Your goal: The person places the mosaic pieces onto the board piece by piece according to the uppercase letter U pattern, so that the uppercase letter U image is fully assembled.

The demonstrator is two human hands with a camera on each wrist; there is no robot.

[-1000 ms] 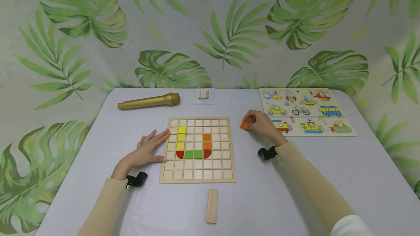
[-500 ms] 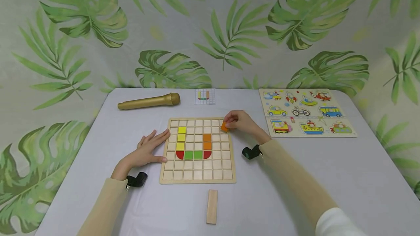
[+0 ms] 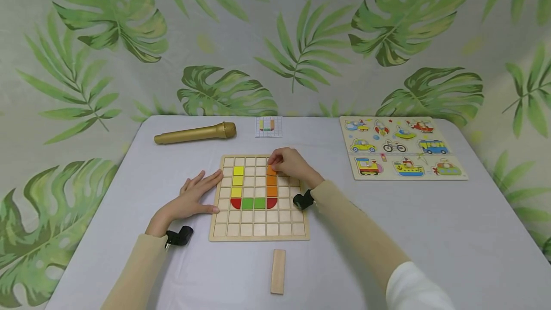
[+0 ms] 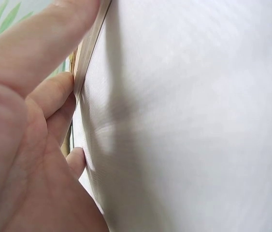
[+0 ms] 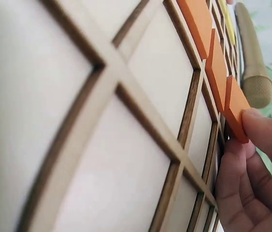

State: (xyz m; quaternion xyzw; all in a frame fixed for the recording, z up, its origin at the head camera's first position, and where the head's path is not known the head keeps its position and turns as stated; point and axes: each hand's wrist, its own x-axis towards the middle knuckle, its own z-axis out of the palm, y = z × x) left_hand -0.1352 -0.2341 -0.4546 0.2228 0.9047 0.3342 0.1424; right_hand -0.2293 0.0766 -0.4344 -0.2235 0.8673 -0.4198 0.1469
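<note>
A wooden grid board [image 3: 259,229] lies mid-table with square cells. In it sit a column of yellow tiles [image 3: 237,181], two green tiles [image 3: 253,203], two rounded red tiles [image 3: 272,203] and two orange tiles [image 3: 271,186]. My right hand [image 3: 292,164] pinches a third orange tile [image 5: 236,108] between thumb and fingers, at the cell above the other two; in the right wrist view it looks slightly tilted. My left hand [image 3: 191,200] rests at the board's left edge, fingers spread, thumb and fingertips touching the frame.
At the back lies a small pattern card [image 3: 269,127] with a similar coloured shape. A gold toy microphone [image 3: 195,133] lies back left, a picture puzzle board [image 3: 402,147] back right. Nearer than the grid board is a plain wooden block [image 3: 278,271].
My right hand has carried the orange tile leftward from beside the puzzle board, over the grid board's right edge, to the orange column. My left hand has stayed put.
</note>
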